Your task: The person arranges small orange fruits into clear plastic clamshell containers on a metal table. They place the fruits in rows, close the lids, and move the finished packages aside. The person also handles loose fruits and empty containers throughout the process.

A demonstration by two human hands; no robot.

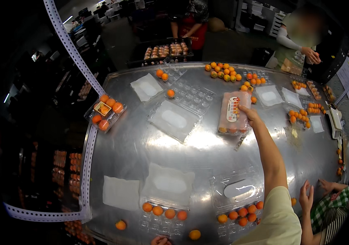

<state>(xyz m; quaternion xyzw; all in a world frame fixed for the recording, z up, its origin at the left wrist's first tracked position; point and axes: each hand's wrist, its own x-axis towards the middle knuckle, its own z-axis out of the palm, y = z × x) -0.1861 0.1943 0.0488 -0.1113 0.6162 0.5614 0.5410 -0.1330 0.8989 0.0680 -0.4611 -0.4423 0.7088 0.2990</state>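
My right hand grips the right edge of a closed clear plastic clamshell box, thumb on its lid. The box holds orange-coloured fruits under a pinkish sheet, and its lid bears a printed label. At the bottom edge my left hand is only partly visible, by the front of an open clamshell tray; its grip cannot be made out. One row of fruits sits in that tray, and a white foam sheet lies over its lid. Another open clamshell with several fruits is partly hidden by my right arm.
Loose fruits and a white sheet lie on the metal table. A filled clamshell rests by the perforated post at left. Another person's hands are at the right; two more people stand beyond the table.
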